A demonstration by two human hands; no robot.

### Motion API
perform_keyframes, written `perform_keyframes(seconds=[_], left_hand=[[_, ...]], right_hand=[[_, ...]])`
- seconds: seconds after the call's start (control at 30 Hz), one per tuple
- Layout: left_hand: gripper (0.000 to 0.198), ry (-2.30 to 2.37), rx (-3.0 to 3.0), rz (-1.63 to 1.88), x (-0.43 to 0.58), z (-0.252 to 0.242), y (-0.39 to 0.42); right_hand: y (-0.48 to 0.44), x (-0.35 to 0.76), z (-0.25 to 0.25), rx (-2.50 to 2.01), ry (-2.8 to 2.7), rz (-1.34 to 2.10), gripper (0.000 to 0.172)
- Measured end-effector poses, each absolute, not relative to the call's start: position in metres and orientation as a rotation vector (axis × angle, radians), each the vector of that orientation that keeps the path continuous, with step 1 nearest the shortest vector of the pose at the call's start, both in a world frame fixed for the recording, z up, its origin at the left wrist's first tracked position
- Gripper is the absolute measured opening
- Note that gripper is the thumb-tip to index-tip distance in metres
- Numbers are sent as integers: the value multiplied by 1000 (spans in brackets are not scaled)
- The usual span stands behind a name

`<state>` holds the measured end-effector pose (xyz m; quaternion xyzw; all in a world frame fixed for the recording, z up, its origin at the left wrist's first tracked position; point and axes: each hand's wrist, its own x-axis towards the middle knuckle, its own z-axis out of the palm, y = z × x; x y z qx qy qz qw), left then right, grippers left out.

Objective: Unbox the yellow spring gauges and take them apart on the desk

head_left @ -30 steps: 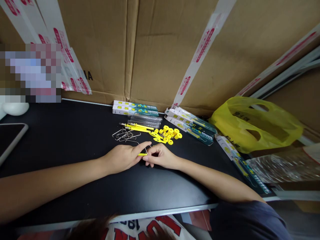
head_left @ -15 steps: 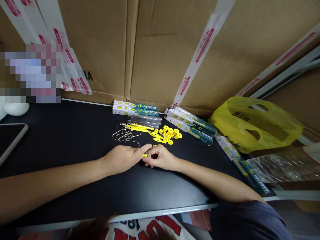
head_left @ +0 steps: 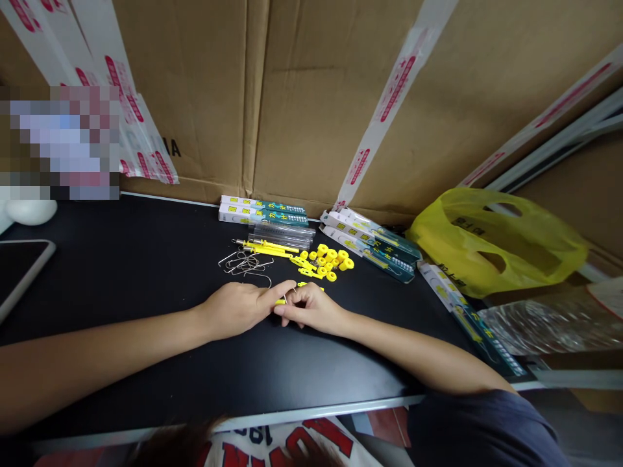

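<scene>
My left hand (head_left: 238,310) is closed on a small yellow plastic piece (head_left: 280,301), of which only a bit shows past the fingertips. Close against it, my right hand (head_left: 316,308) pinches a thin metal wire hook (head_left: 285,298) at the yellow piece. How far the wire sits in the piece is hidden by the fingers. Just beyond the hands lie loose wire hooks (head_left: 243,263) in a tangle. Several yellow caps and rings (head_left: 331,259) with small springs are heaped to their right, beside flat yellow pieces (head_left: 309,273).
Yellow rods (head_left: 272,249) and clear plastic tubes (head_left: 282,235) lie behind the hooks. Printed boxes (head_left: 263,213) stand along the cardboard; more boxes (head_left: 370,246) lie right. A yellow bag (head_left: 501,246) and clear plastic wrap (head_left: 549,321) are far right, a white-edged device (head_left: 19,275) far left.
My right hand's fingers have shifted slightly and opened a little around the wire, which shows more now. My left hand stays in almost the same place.
</scene>
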<state>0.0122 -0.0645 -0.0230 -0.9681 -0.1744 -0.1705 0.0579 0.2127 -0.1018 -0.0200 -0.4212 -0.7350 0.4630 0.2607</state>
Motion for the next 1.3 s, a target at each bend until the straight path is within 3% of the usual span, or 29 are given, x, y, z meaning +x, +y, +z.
perform_keyframes(seconds=[0.43, 0.63, 0.77, 1.03, 1.3], left_hand=[[41, -649, -2910, -637, 14, -28, -66], [14, -676, -2933, -619, 14, -30, -66], [21, -592, -2930, -640, 15, -28, -65], [23, -604, -2911, -757, 15, -28, -65], [21, -589, -2879, -716, 15, -28, -66]], right_hand=[[-105, 208, -26, -1160, -1863, 1255, 44], [-109, 206, -27, -1150, -1887, 1079, 45], [-111, 204, -25, -1149, -1922, 1021, 46], [-110, 201, -21, -1116, -1737, 1388, 48], [-118, 198, -19, -1181, -1833, 1124, 46]])
